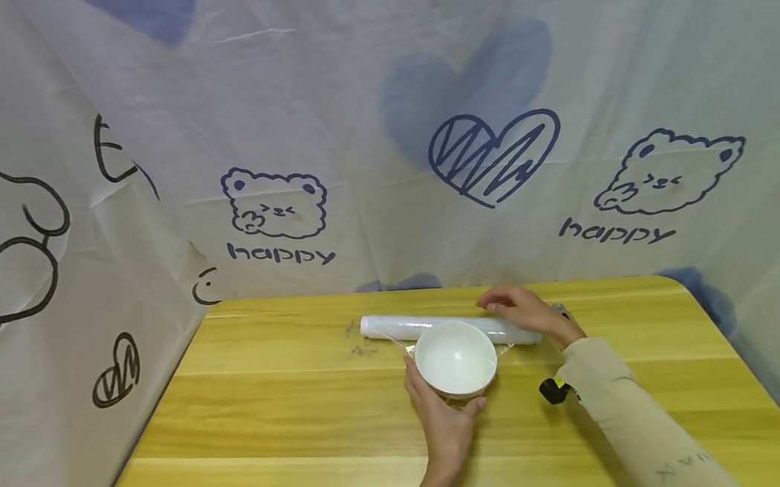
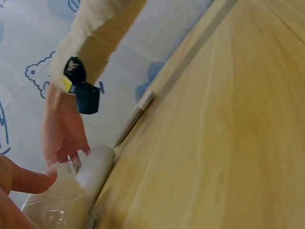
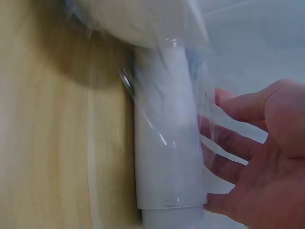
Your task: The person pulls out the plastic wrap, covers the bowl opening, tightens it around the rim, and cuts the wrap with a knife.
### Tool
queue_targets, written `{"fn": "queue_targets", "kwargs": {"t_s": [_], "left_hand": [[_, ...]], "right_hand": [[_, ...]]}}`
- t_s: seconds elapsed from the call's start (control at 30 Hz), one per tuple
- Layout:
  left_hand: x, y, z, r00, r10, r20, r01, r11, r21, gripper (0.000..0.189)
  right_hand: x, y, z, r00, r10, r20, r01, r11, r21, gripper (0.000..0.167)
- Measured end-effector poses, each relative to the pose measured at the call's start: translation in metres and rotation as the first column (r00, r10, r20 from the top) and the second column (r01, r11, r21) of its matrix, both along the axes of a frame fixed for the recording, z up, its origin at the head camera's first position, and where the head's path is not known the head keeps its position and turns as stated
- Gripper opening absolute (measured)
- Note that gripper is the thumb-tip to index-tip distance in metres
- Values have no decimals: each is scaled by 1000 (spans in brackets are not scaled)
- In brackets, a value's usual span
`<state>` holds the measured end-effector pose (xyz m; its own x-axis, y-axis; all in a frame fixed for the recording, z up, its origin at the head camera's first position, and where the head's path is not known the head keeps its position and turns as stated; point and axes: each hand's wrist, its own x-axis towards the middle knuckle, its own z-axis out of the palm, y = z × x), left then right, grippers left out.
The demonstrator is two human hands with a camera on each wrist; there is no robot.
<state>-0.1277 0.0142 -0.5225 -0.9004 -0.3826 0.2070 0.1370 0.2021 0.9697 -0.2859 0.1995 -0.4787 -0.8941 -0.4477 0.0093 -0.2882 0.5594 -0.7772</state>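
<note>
In the head view my left hand (image 1: 443,425) holds a white bowl (image 1: 456,360), fingers along its left side and thumb at the near rim. Clear plastic wrap (image 2: 58,198) covers the bowl's underside and stretches to a white roll of plastic wrap (image 1: 395,328) lying just behind it. My right hand (image 1: 527,311) is over the right part of the roll, with its fingers spread and relaxed. From the right wrist, the fingertips (image 3: 215,204) show right at the roll's far side, and the loose sheet hangs beside the thumb.
A slim grey object with a pale end (image 2: 136,117) lies on the table past the roll's right end. A black wrist device (image 1: 555,390) hangs at the right sleeve. The wooden table (image 1: 273,414) meets a printed cloth (image 1: 375,222) at the back.
</note>
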Motion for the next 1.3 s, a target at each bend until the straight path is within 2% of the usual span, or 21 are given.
{"fn": "queue_targets", "kwargs": {"t_s": [0.13,0.43,0.73,0.87,1.1,1.3], "left_hand": [[-3,4,-3,999,27,-16,-28,999,-16,133],[-3,8,-3,999,43,-8,-43,998,-56,132],[-7,3,-7,1000,4,-22,-5,999,-43,135],[-10,-3,-9,1000,-8,-31,7,999,-45,135],[-12,-19,-11,992,-117,-47,116,993,-31,134],[-14,-35,-10,976,-216,-13,214,974,-67,133]], "right_hand": [[-4,0,-5,999,30,31,-31,999,33,26],[2,0,-7,996,11,84,-16,999,49,24],[17,3,-8,999,38,0,-38,999,21,24],[21,3,-8,999,37,-2,-37,999,26,25],[39,6,-8,1000,3,-6,-3,998,56,29],[53,8,-10,1000,-9,-25,12,995,100,32]]}}
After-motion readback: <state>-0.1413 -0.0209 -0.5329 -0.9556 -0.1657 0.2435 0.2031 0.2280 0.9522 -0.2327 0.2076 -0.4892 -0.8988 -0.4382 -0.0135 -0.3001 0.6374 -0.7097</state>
